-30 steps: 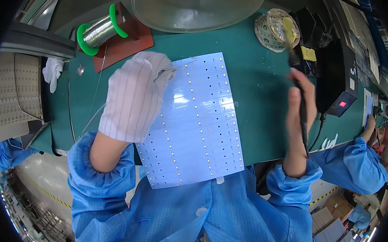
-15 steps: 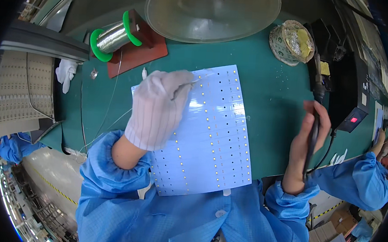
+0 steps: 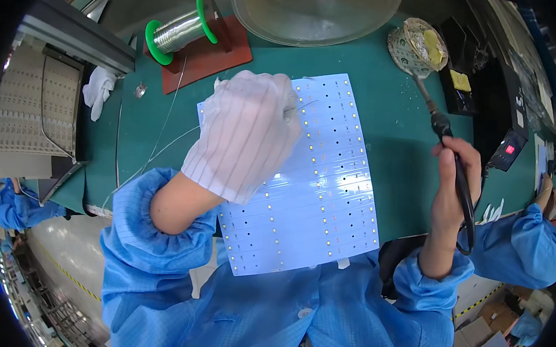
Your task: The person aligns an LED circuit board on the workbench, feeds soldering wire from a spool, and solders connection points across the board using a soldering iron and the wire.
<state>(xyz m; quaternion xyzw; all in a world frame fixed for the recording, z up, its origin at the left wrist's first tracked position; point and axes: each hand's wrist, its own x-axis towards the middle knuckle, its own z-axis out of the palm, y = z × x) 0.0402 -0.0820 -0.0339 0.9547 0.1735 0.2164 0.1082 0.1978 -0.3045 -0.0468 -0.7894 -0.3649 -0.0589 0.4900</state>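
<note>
My left hand [image 3: 245, 129], in a white striped glove, is closed over the upper left part of a white LED circuit panel [image 3: 299, 194]. A thin end of solder wire [image 3: 308, 103] sticks out from its fingers above the panel. My bare right hand [image 3: 454, 186] is wrapped round the black handle of a soldering iron [image 3: 441, 124], right of the panel. The iron points up and left, its tip close to the front of a patterned bowl [image 3: 399, 61]. The panel's lower edge reaches past the table toward my blue smock.
A solder spool [image 3: 178, 32] with green flanges stands on a red-brown base [image 3: 238, 47], its wire trailing down-left. A large round lamp shade [image 3: 314, 21] hangs at the back. A black soldering station [image 3: 504, 118] and yellow sponge [image 3: 460, 81] are right. A co-worker's sleeve [image 3: 518, 248] shows right.
My right hand has swung the soldering iron away from beside the black station, so its tip is now by the bowl. My left hand has shifted slightly to the right over the panel.
</note>
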